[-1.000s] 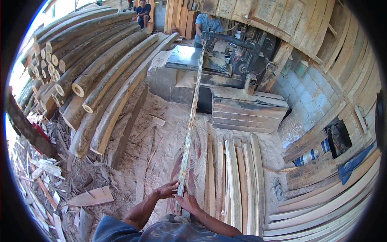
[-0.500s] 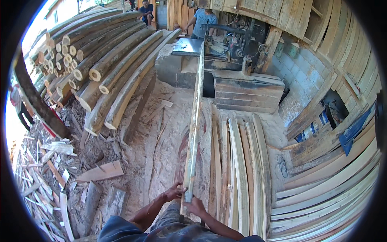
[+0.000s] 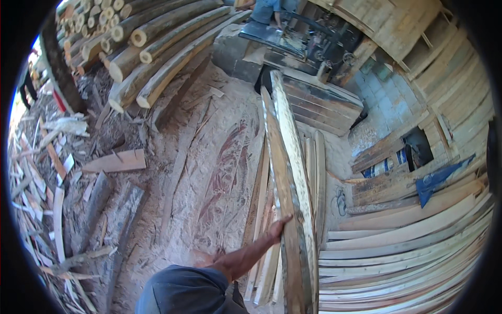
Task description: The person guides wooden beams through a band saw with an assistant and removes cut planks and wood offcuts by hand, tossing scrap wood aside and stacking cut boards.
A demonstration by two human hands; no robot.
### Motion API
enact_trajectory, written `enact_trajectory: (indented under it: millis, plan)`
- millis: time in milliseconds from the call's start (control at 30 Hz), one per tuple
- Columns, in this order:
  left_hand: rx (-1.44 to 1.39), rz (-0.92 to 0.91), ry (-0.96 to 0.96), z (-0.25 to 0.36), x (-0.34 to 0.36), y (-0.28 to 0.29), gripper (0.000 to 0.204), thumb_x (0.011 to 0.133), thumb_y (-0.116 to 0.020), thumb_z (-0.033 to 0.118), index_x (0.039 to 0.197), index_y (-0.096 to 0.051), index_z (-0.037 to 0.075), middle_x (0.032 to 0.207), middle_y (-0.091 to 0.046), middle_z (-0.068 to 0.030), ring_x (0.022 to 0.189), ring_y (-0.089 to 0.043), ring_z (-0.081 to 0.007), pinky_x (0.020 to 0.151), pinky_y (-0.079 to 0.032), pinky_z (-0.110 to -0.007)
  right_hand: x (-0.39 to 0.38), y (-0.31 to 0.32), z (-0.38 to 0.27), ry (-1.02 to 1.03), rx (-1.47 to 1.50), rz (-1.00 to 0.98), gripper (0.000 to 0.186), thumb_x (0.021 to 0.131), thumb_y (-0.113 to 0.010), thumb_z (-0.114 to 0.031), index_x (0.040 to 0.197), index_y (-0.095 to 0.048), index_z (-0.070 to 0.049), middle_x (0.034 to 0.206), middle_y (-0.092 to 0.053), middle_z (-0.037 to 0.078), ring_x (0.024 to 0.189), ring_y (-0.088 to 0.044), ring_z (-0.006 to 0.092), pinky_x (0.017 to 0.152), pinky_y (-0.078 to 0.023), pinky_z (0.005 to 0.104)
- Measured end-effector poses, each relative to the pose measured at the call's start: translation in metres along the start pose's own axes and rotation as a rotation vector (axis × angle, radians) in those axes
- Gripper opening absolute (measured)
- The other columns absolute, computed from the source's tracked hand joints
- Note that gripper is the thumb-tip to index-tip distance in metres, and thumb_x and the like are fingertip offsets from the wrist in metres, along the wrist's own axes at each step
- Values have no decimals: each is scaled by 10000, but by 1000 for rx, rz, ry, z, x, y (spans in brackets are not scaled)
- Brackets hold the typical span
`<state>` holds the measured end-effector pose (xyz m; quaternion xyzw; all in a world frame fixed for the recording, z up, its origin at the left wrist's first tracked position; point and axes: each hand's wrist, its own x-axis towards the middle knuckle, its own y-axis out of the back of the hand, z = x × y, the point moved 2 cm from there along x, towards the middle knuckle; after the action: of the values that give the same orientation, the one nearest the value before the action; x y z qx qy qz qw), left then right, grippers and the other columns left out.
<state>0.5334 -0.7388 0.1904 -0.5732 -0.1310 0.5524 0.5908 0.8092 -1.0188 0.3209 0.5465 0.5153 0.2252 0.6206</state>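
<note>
My left hand (image 3: 280, 228) grips the left edge of a long bark-edged board (image 3: 282, 172), with the arm stretched out to the right. Pressed close along its right side runs a second, paler slab (image 3: 293, 141). Both stand raised and tilted over the stacked planks, their far ends pointing toward the saw bench. My right hand does not show; the boards cover that side. Under and beside them several sawn planks (image 3: 259, 225) lie lengthwise on the sawdust floor.
Round logs (image 3: 172, 68) are piled at the upper left. Offcuts and scraps (image 3: 57, 183) litter the left floor. At the saw machine's metal table (image 3: 274, 37) another person (image 3: 264, 13) works. More long boards (image 3: 387, 256) lie stacked at the lower right, below a blue cloth (image 3: 436, 183).
The long timber has swung rightward, away from the saw table, and now shows as two pieces side by side. My left hand moved right with it; my right hand has left view.
</note>
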Motion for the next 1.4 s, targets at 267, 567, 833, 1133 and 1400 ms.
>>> enact_trajectory:
  millis: [267, 567, 833, 1133, 1400]
  plan:
    - [-53, -237, 348, -272, -186, 137, 325, 834, -584, 198, 1121, -541, 52, 1101, -585, -61, 1026, -544, -191, 919, -407, -321, -3, -45, 49, 63, -135, 225, 301, 832, -471, -230, 971, -595, 7, 841, -617, 199, 772, -609, 268, 712, -459, 386]
    - [-101, -51, 383, -184, -433, 129, 419, 797, -648, 190, 1159, -516, 26, 1184, -534, -46, 1135, -456, -167, 930, -382, -288, 14, -69, 79, 213, -160, 246, 309, 841, -425, -227, 871, -622, 9, 796, -608, 218, 721, -605, 290, 662, -452, 407]
    - [-6, 757, -833, -5, -667, 218, 511, 775, -652, 186, 1190, -430, -14, 1159, -517, -90, 1034, -520, -236, 933, -390, -360, -29, -239, -168, 838, 144, -142, 400, 851, -398, -281, 781, -614, 48, 721, -590, 248, 695, -579, 387, 650, -435, 450]
    - [366, 1272, -2206, 81, -900, 223, 515, 938, -322, 324, 1375, -200, 80, 1293, -420, -181, 1201, -416, -262, 1025, -281, -371, -503, -126, -576, 2016, 834, -1061, 689, 897, -376, -455, 1339, -198, 43, 1257, -385, 303, 1125, -452, 398, 942, -408, 400]
    - [-534, 1552, -472, -144, -555, 477, 737, 811, -440, 582, 1358, -258, 122, 1288, -410, -183, 1076, -468, -380, 848, -336, -557, -172, -227, -594, 1978, -131, -1240, 418, 872, -474, -377, 1132, -550, -59, 1010, -610, 153, 910, -591, 306, 799, -454, 384]
